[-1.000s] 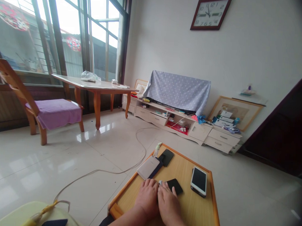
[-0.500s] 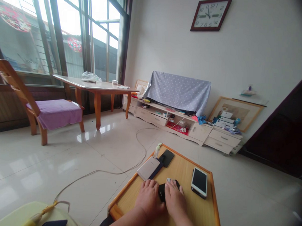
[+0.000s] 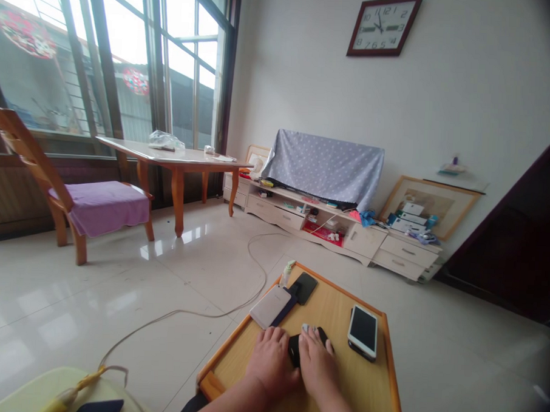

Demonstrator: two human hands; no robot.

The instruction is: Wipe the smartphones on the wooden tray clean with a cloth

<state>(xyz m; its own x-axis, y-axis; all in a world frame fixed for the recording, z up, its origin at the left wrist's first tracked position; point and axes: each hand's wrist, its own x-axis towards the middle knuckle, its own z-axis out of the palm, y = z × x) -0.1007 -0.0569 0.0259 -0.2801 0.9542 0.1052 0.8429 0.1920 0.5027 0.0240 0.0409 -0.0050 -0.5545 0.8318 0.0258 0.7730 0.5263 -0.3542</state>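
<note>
A black phone [image 3: 294,351] lies on the small wooden table [image 3: 340,379], mostly covered by my hands. My left hand [image 3: 271,357] grips its left side, fingers bent over and thumb tucked near the lower edge. Across the top of it rests my right hand [image 3: 316,359], fingers together and pressing down. A small whitish wad [image 3: 308,327], like a bit of cloth, pokes out at the right fingertips; the rest of it is hidden. Beyond my left hand is a phone with a pale back [image 3: 270,306], overlapping a dark one.
A white-framed phone [image 3: 363,332] lies on a dark one at the table's right. A dark phone [image 3: 304,288] and a small clear bottle with a pale green top [image 3: 286,273] stand at the far left corner. A cable [image 3: 179,312] crosses the floor.
My right hand has shifted very slightly left over the black phone, with the whitish wad. My left hand stays in place.
</note>
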